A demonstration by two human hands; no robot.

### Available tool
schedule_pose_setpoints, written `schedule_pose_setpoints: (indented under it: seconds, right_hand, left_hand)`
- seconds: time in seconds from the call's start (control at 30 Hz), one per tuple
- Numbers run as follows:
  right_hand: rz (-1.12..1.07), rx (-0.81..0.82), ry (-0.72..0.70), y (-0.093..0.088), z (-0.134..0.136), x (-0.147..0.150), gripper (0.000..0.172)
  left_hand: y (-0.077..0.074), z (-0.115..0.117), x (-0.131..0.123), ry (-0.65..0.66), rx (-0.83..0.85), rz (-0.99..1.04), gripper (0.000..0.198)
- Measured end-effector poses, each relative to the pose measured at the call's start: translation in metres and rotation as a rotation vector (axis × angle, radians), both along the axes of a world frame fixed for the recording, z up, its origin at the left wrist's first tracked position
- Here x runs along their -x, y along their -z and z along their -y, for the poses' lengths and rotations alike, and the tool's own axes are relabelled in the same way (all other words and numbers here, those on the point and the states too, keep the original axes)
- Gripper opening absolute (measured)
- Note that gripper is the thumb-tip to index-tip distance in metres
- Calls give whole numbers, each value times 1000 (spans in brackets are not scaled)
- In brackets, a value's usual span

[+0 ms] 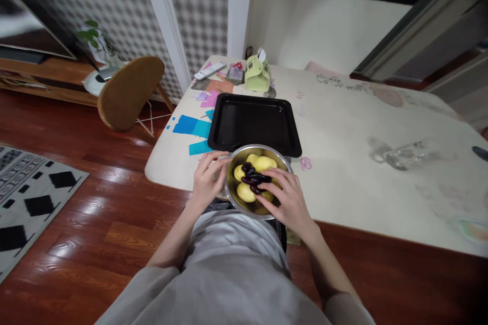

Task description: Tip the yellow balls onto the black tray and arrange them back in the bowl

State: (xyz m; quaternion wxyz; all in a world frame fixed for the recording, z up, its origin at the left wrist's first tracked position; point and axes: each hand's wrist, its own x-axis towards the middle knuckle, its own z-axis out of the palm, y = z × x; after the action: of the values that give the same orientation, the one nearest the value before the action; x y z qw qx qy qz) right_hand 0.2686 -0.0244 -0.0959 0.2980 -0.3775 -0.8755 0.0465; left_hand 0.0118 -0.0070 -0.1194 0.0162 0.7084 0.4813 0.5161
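Note:
A round metal bowl (229,190) is at the table's near edge, in front of my body. Several yellow, potato-like pieces (246,192) lie in it, with a cluster of small, dark, shiny oval fruits (249,180), like dark grapes, on top. My left hand (208,177) grips the bowl's left rim between thumb and fingers. From the right, my right hand (285,195) reaches over the rim, its fingers apart and their tips at the dark fruits. Just beyond the bowl lies a black baking tray (254,122) with nothing in it.
A green tissue pack (257,73), a small box (235,75) and a white remote (210,70) sit at the table's far left. On the right, a glass jug (404,156) stands on the white table (339,193). A wooden chair (131,94) is off to the left.

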Motion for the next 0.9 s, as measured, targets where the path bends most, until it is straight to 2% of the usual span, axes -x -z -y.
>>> schedule_pose_setpoints:
  seconds: [0.2,0.3,0.47,0.63,0.77,0.9]
  right_hand:
    - [-53,-26,-2,2,-1,0,13]
    - [-55,-33,-5,3,-1,-1,11]
    - [-42,-40,-9,4,-2,-2,12]
    - [-77,-41,14,5,1,-2,14]
    - [-150,-53,62,6,3,-8,14]
    - [-250,-104,137,8,3,-15,13]
  left_hand:
    - [7,-6,7,-39,23,-10,20]
    - [7,-17,12,-31,62,-34,21]
    - [3,-59,15,38,197,-239,27]
    - [2,-93,11,230,361,-510,32]
    - [5,-94,11,262,401,-575,35]
    - [5,-85,10,247,445,-537,36]
